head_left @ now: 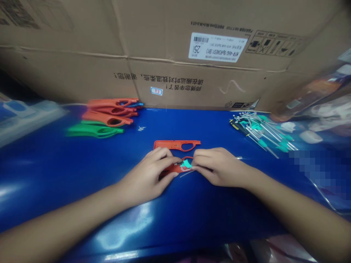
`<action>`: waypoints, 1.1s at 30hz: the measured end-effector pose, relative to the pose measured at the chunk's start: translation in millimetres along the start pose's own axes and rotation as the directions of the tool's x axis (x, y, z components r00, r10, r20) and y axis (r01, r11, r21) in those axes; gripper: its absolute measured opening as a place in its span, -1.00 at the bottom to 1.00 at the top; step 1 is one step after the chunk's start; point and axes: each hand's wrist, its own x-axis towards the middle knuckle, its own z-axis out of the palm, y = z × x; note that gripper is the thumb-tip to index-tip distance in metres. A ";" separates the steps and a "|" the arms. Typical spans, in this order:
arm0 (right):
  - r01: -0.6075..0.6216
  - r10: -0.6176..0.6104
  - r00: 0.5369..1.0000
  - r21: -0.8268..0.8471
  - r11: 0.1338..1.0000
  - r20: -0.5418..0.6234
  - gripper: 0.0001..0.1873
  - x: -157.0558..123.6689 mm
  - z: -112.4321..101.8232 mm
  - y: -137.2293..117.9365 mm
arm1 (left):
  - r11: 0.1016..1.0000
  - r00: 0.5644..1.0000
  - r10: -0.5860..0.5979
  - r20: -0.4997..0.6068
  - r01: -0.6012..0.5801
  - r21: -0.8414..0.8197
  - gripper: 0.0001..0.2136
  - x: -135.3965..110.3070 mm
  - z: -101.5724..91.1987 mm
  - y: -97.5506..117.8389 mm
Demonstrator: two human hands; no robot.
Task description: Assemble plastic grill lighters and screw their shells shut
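My left hand [155, 173] is closed on an orange-red plastic handle half-shell [173, 169], thumb along its near edge and fingers over its far side. At the shell's right part, my right hand [216, 166] pinches a small teal trigger piece [187, 164] with thin white wire. The teal piece lies over the shell; whether it is seated cannot be made out. A thin metal rod [187, 174] runs beneath my right fingertips. Just beyond my hands, another orange-red half-shell [177, 145] with an oval finger loop lies flat on the table, hollow side up.
Orange handle shells [109, 109] and green ones [93, 130] are piled at the back left. Several metal rods with teal pieces and wires [263, 131] lie at the back right. A large cardboard box [170, 44] walls off the far edge of the blue table [131, 226].
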 end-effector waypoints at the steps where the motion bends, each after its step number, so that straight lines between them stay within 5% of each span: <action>1: -0.003 0.003 1.000 0.002 1.000 -0.002 -0.78 -0.3 -0.2 -0.2 | 1.000 1.000 0.004 -0.004 -0.004 -0.002 -0.73 -0.4 0.5 -0.1; 17: 0.017 -0.017 0.999 -0.015 1.000 0.037 -0.76 -1.3 -4.8 -0.9 | 0.998 0.998 0.004 -0.057 -0.008 -0.058 -0.69 1.2 1.4 2.0; 25: -0.123 0.121 0.992 0.144 0.982 0.023 -0.87 1.1 -5.6 -3.9 | 0.995 0.997 -0.034 -0.065 0.027 -0.098 -0.66 0.7 3.3 0.6; 33: -0.137 0.139 0.990 0.212 0.968 0.005 -0.80 3.9 -0.6 -7.2 | 0.999 0.998 -0.041 -0.056 0.040 -0.029 -0.74 4.6 2.7 8.3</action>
